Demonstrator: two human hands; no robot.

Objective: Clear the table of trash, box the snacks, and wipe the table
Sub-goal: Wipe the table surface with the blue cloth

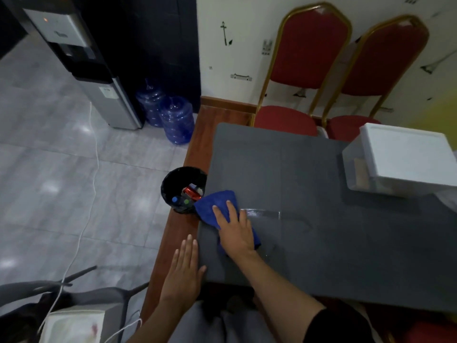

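Observation:
A blue cloth (214, 204) lies at the left edge of the dark grey table (321, 238), partly overhanging it. My right hand (235, 229) presses flat on the cloth, fingers spread and pointing left. A wet streak (264, 212) shines on the table just right of the cloth. My left hand (184, 271) is open, held flat at the table's near left corner, its thumb touching the edge. A black trash bin (173, 180) stands on the floor beside the table's left edge, holding a red can and bottles. A white lidded box (405, 159) sits at the far right of the table.
Two red chairs with gold frames (314, 50) stand behind the table. A water dispenser (81, 58) and two blue water jugs (173, 120) are at the far left. A white cable (95, 149) runs across the tiled floor. A grey chair (74, 288) is near left.

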